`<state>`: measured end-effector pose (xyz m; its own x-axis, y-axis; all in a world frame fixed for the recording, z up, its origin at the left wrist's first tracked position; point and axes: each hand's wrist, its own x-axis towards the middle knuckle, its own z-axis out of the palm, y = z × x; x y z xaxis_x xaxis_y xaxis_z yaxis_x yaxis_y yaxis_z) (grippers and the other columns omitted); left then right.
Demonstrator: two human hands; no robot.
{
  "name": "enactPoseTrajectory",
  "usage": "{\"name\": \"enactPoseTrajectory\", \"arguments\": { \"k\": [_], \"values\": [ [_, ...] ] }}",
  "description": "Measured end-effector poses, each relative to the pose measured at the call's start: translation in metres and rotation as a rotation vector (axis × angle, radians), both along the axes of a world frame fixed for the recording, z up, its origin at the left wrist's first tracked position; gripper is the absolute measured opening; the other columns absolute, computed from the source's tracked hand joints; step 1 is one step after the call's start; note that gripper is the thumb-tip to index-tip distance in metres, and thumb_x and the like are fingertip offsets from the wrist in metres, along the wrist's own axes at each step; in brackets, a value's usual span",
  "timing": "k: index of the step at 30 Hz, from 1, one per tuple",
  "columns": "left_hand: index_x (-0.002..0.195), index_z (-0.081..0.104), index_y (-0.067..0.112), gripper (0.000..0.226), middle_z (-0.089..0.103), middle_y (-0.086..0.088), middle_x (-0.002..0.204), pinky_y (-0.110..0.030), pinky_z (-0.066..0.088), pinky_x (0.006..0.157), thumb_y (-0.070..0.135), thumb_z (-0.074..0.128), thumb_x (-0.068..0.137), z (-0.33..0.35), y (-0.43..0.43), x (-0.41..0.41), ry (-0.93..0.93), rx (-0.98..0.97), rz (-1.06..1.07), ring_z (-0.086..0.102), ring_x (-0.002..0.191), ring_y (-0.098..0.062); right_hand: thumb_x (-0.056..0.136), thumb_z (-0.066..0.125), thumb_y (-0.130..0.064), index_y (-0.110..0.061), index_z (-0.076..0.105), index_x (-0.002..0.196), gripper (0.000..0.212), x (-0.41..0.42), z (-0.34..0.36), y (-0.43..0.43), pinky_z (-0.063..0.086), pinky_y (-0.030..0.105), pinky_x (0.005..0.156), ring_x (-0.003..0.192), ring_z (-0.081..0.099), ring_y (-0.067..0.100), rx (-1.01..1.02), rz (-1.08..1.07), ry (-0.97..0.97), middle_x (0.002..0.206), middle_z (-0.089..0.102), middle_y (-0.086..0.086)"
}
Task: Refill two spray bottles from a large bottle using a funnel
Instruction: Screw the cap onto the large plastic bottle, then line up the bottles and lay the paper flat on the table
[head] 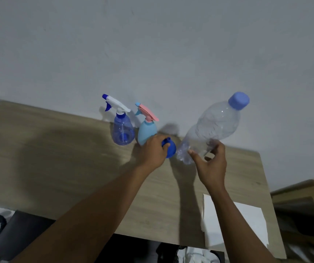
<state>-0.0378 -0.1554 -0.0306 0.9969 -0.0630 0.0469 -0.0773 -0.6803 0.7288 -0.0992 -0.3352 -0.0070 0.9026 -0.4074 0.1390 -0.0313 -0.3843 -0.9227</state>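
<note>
On the desk (57, 158) before me, two spray bottles (123, 130) stand side by side against the wall, the funnel (169, 149) under my left hand (153, 150) just right of them, the large bottle (213, 126) farther right, and a paper sheet (247, 224) nearest me.

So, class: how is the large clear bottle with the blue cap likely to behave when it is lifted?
The large bottle looks thin-walled and crinkled near its base, so it would probably flex under a squeeze. It is tall and narrow, so likely apt to tip if nudged. How full it is cannot be told, so its weight is uncertain. The right hand reaches for its lower part.
</note>
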Motion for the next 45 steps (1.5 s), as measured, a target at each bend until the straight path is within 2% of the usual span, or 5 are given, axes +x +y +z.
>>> {"name": "enactPoseTrajectory", "arguments": {
  "k": [3, 23, 31, 37, 45],
  "values": [
    [0.122, 0.064, 0.029, 0.029, 0.066, 0.005, 0.123, -0.04, 0.05, 0.098, 0.027, 0.058, 0.094, -0.014, -0.013, 0.02, 0.042, 0.016, 0.021, 0.062, 0.111, -0.02, 0.074, 0.087, -0.026, -0.019, 0.047, 0.13, 0.069, 0.025, -0.009, -0.004, 0.054, 0.038, 0.092, 0.109, 0.056, 0.012, -0.011, 0.02, 0.015, 0.125, 0.057, -0.003],
    [0.133, 0.048, 0.024, 0.052, 0.056, -0.005, 0.127, -0.046, 0.053, 0.09, 0.023, 0.07, 0.086, -0.051, -0.025, 0.002, -0.109, -0.021, 0.13, 0.059, 0.11, -0.027, 0.072, 0.087, -0.036, -0.023, 0.024, 0.154, 0.105, 0.026, -0.015, -0.032, 0.045, 0.03, 0.101, 0.127, 0.05, 0.011, -0.01, 0.096, 0.109, 0.147, 0.048, -0.006],
    [0.099, 0.063, 0.027, 0.025, 0.061, 0.011, 0.086, -0.034, 0.054, 0.074, 0.035, 0.076, 0.079, -0.059, -0.064, -0.127, -0.007, -0.086, -0.031, 0.058, 0.071, -0.008, 0.089, 0.072, -0.031, -0.019, 0.055, 0.133, 0.049, -0.106, -0.028, -0.126, 0.049, 0.026, 0.078, 0.1, 0.059, 0.013, -0.196, -0.063, 0.215, 0.114, 0.062, -0.003],
    [0.084, 0.064, 0.034, 0.032, 0.063, 0.019, 0.079, -0.031, 0.054, 0.077, 0.06, 0.067, 0.067, -0.065, -0.093, -0.201, 0.124, 0.073, -0.238, 0.06, 0.074, 0.001, 0.095, 0.063, -0.024, -0.011, 0.065, 0.116, 0.025, -0.208, -0.07, -0.176, 0.054, 0.04, 0.085, 0.099, 0.063, 0.026, -0.336, -0.151, 0.435, 0.108, 0.064, 0.009],
    [0.09, 0.069, 0.042, 0.021, 0.062, 0.025, 0.086, -0.033, 0.035, 0.084, 0.052, 0.074, 0.073, -0.071, -0.114, -0.225, 0.155, 0.261, -0.254, 0.055, 0.097, -0.005, 0.089, 0.069, -0.014, -0.021, 0.06, 0.102, 0.017, -0.235, -0.072, -0.186, 0.043, 0.012, 0.065, 0.08, 0.062, 0.013, -0.165, -0.143, 0.473, 0.087, 0.066, -0.004]
  ]
}}
